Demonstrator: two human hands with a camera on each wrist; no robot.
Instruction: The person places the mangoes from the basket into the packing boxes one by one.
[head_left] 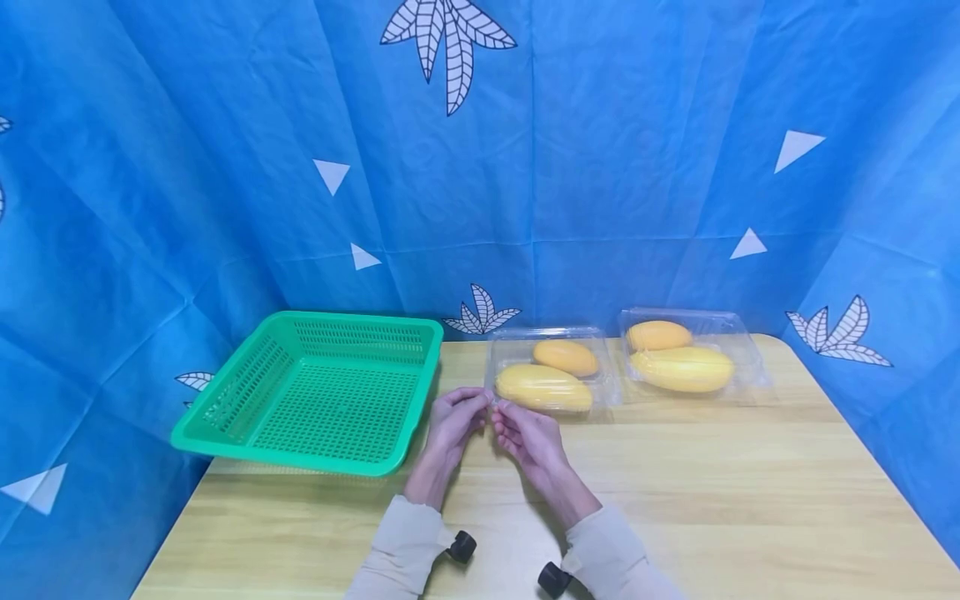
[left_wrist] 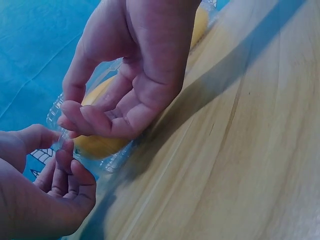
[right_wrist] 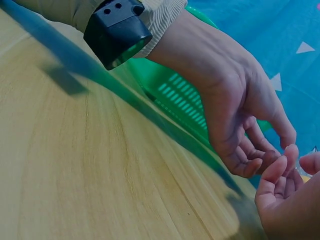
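A clear plastic clamshell box [head_left: 609, 385] lies on the table with a long yellow fruit [head_left: 543, 388] and a smaller orange-yellow, mango-like fruit [head_left: 566, 357] inside. At its near left corner my two hands meet. My left hand [head_left: 453, 423] pinches the clear edge between thumb and forefinger, as the left wrist view shows with the left hand [left_wrist: 55, 195] low on the left. Right beside it, my right hand [head_left: 532, 442] pinches the same edge with its fingertips; the other fingers are loosely curled. In the right wrist view the box is mostly hidden behind the right hand [right_wrist: 290, 200].
A green plastic basket [head_left: 408, 417] with slotted walls stands to the left of the hands. On the right lies a second clear box [head_left: 738, 350] holding two similar yellow fruits [head_left: 682, 369]. A blue patterned cloth [head_left: 600, 167] hangs behind the wooden table [head_left: 750, 500].
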